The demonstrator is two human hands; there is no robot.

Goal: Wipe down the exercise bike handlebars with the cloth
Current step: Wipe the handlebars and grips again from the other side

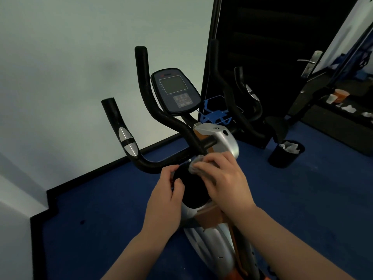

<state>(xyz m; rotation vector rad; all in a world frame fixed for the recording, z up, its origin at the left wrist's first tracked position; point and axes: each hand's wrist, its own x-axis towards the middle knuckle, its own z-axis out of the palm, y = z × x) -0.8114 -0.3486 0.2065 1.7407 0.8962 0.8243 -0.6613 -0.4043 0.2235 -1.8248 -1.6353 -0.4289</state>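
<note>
Standing over the exercise bike, looking down at the bars.

My right hand (219, 176) has its fingers curled round a small grey fuzzy cloth (195, 166), pressing it near the middle of the bike's black foam-covered handlebars (161, 161), just below where the bars join the stem. Only a bunched edge of the cloth shows past my fingertips; the rest is hidden under the hand.

My left hand (169, 190) sits just beside it, thumb and fingers pinching the edge of a round black part (191, 190) directly under the bar junction. I cannot tell what that part is. The two hands are close, nearly touching.

The left bar sweeps out and up, with a silver oval grip sensor (127, 141) on its outer arm. A taller inner bar rises beside the dark oval console with a grey screen (174, 90). The silver and orange frame housing (220, 138) lies right behind my right hand.

Floor is blue (111, 199). White wall (70, 57) to the left with a black skirting strip. A black door (262, 47) stands behind the bike, and a black waste bin holding white paper (286, 154) stands on the floor to the right.
</note>
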